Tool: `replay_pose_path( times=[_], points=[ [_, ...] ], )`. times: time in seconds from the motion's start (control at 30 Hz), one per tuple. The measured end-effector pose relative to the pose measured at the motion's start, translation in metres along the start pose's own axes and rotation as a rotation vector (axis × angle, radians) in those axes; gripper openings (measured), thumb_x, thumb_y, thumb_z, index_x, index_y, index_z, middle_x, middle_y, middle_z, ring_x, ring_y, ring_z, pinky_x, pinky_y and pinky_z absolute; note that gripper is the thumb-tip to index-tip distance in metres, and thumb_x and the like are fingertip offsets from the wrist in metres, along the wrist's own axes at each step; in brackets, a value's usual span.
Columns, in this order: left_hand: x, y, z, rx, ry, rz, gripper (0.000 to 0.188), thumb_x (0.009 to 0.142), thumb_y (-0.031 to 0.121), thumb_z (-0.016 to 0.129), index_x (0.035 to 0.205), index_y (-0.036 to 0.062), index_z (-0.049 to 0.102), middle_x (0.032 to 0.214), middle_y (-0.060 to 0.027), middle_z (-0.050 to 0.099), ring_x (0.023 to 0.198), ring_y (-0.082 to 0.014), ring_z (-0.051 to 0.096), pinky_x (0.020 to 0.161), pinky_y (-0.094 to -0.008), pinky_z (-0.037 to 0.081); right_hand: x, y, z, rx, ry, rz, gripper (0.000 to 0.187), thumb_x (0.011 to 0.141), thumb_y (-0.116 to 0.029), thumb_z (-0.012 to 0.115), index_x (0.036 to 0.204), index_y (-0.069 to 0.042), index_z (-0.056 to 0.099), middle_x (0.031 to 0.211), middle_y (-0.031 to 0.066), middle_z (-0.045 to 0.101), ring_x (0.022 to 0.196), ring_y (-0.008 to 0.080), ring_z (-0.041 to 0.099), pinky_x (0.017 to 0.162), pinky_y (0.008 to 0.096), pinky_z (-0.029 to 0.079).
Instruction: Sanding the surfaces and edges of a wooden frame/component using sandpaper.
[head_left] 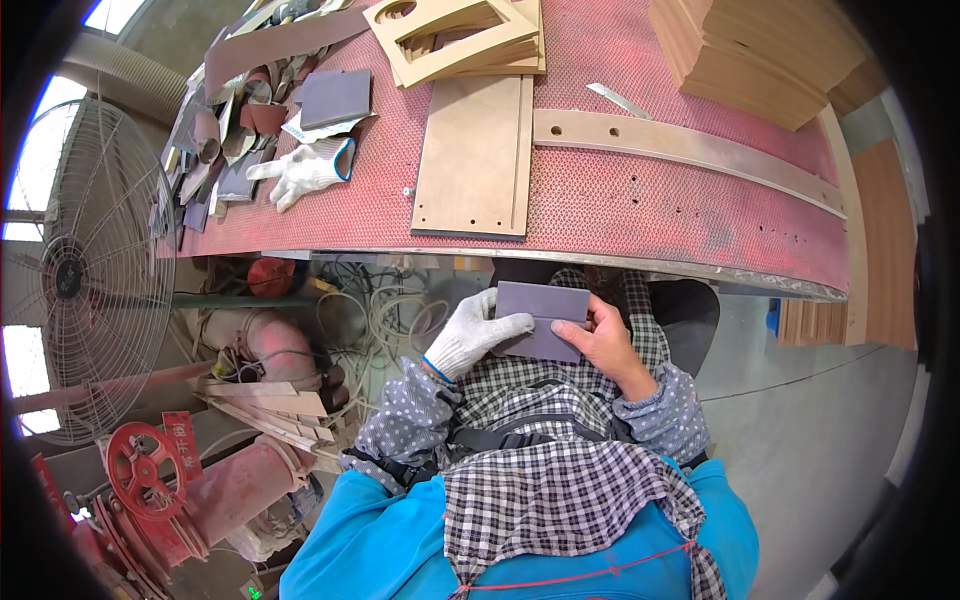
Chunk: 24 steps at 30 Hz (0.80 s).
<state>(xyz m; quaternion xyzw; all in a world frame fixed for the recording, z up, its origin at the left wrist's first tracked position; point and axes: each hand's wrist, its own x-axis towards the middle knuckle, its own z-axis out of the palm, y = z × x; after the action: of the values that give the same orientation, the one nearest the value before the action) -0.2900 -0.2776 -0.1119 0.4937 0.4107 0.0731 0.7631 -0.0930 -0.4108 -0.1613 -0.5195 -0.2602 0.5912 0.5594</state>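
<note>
A purple-grey sheet of sandpaper (543,300), with a crease or edge running across its middle, is held above my lap, just off the table's front edge. My left hand (468,333), in a white knitted glove, grips its left side with the thumb on top. Bare, my right hand (606,345) closes on the right side, thumb pressing the face near the crease. The fingers behind the sheet are hidden. On the table ahead lies a flat wooden panel (470,150) with a groove along its right side and small holes at the near end.
A second white glove (303,172) lies by a pile of sandpaper scraps (238,172) at left. Cut-out wooden frames (450,45) overlap the panel's far end. Right of it are a long strip with holes (690,145) and stacked boards (750,60). A large fan (95,270) stands left.
</note>
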Motion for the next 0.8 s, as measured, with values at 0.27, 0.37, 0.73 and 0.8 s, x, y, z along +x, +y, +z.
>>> replay_pose_path(
  times=[0.27, 0.37, 0.73, 0.8],
  points=[
    [0.006, -0.015, 0.009, 0.118, 0.143, 0.065, 0.042, 0.088, 0.019, 0.083, 0.121, -0.0045, 0.069, 0.105, -0.0063, 0.076, 0.091, -0.0109, 0.069, 0.083, -0.0279, 0.057, -0.003, -0.007, 0.016, -0.498, 0.173, -0.163, 0.033, 0.088, -0.014, 0.077, 0.116, 0.001, 0.067, 0.104, 0.0139, 0.075, 0.09, 0.022, 0.074, 0.082, 0.0355, 0.059],
    [0.003, -0.011, 0.018, 0.168, 0.223, 0.048, 0.045, 0.087, 0.02, 0.084, 0.121, -0.0053, 0.069, 0.106, -0.0072, 0.077, 0.092, -0.0104, 0.07, 0.083, -0.0284, 0.058, -0.003, -0.01, 0.024, -0.567, 0.207, -0.23, 0.031, 0.085, -0.015, 0.076, 0.109, 0.001, 0.066, 0.099, 0.0176, 0.074, 0.087, 0.0289, 0.075, 0.079, 0.0392, 0.059],
    [0.001, -0.01, 0.002, 0.143, 0.218, 0.155, 0.053, 0.086, 0.015, 0.085, 0.129, -0.0067, 0.063, 0.108, -0.0103, 0.072, 0.093, -0.0116, 0.068, 0.085, -0.0281, 0.057, 0.005, -0.035, 0.007, -0.468, 0.015, -0.189, 0.027, 0.087, -0.012, 0.074, 0.109, 0.001, 0.066, 0.095, 0.0107, 0.072, 0.085, 0.0179, 0.068, 0.082, 0.0355, 0.056],
    [-0.002, -0.002, -0.003, 0.122, 0.173, 0.198, 0.053, 0.088, 0.015, 0.083, 0.131, -0.0076, 0.062, 0.113, -0.0113, 0.071, 0.097, -0.0123, 0.067, 0.088, -0.0292, 0.056, 0.007, -0.044, 0.001, -0.43, -0.213, -0.068, 0.027, 0.087, -0.011, 0.074, 0.11, 0.0, 0.066, 0.099, 0.0081, 0.072, 0.091, 0.0144, 0.066, 0.085, 0.0334, 0.054]
  ],
)
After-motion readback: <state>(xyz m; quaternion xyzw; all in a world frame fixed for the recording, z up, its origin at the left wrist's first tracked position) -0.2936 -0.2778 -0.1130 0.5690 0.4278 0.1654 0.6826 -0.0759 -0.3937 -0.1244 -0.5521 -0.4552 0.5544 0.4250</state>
